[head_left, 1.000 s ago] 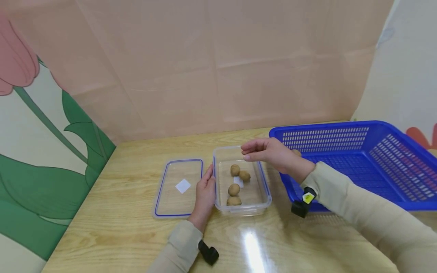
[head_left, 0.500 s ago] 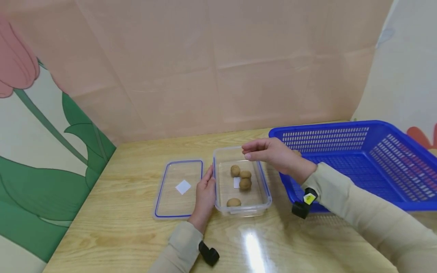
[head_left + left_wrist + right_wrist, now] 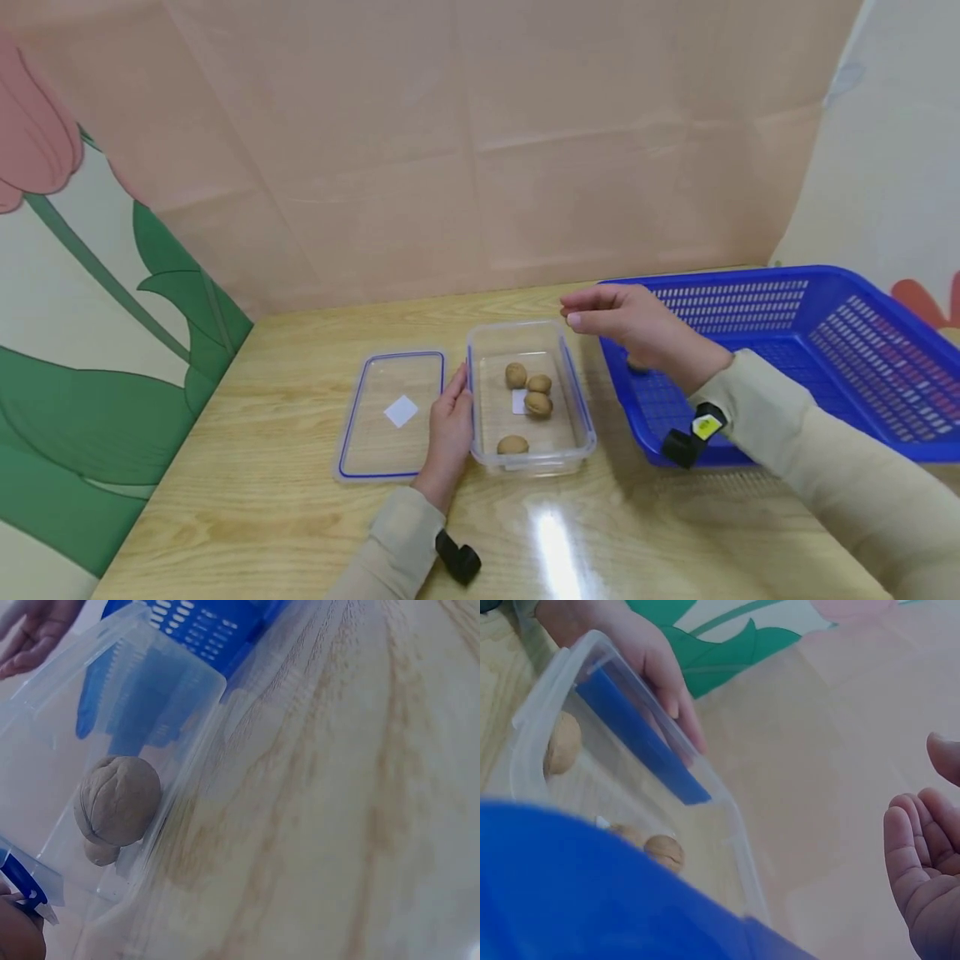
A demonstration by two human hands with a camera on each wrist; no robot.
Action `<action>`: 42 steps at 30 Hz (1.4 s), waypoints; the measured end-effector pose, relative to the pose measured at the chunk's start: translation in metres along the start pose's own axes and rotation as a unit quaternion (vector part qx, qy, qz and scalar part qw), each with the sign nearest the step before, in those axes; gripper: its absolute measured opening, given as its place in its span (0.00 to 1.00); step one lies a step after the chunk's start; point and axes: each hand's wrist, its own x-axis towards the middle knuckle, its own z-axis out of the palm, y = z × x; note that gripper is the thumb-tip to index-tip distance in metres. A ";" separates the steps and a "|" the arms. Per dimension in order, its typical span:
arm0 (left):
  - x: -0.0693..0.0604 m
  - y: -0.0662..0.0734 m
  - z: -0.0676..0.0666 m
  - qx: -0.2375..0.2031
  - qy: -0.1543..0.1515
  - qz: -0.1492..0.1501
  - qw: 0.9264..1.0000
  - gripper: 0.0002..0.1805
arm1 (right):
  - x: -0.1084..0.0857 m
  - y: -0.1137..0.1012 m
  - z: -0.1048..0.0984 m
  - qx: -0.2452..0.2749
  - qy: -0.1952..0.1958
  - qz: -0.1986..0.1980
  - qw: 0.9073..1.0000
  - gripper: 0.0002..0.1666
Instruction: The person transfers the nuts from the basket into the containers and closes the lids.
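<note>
Several walnuts [image 3: 537, 405] lie in a clear plastic box [image 3: 588, 417]. My left hand [image 3: 450, 421] rests along the box's left wall, its fingers fairly straight. Over the gap between the box and the blue basket's left rim is my right hand [image 3: 633, 321]. Its thumb stands apart from loosely bent fingers, and in the right wrist view this hand [image 3: 930, 862] holds nothing. Under it, one more walnut [image 3: 637, 365] shows partly in the blue basket [image 3: 750, 358]. A large walnut [image 3: 120, 801] shows through the box wall in the left wrist view.
A clear lid [image 3: 367, 458] with a blue seal and a white square label [image 3: 401, 411] lies left of my left hand. The basket takes up the table's right side. Behind the wooden table [image 3: 247, 467] stands a pinkish covered wall [image 3: 375, 208].
One walnut has rolled from the box's left side to the right, beside another near the middle. My right hand has moved right, from over the box toward the basket. The left hand stays.
</note>
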 end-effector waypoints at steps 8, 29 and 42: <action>0.000 0.002 0.000 0.002 0.000 0.001 1.000 0.23 | -0.003 0.007 -0.018 0.018 0.010 0.002 1.000 0.17; -0.003 0.003 -0.001 0.015 0.001 0.001 1.000 0.24 | 0.006 0.059 -0.081 -0.018 0.066 -0.010 0.998 0.12; -0.003 0.004 -0.001 0.017 0.001 0.002 1.000 0.23 | 0.012 0.082 -0.105 -0.186 0.002 0.052 0.981 0.31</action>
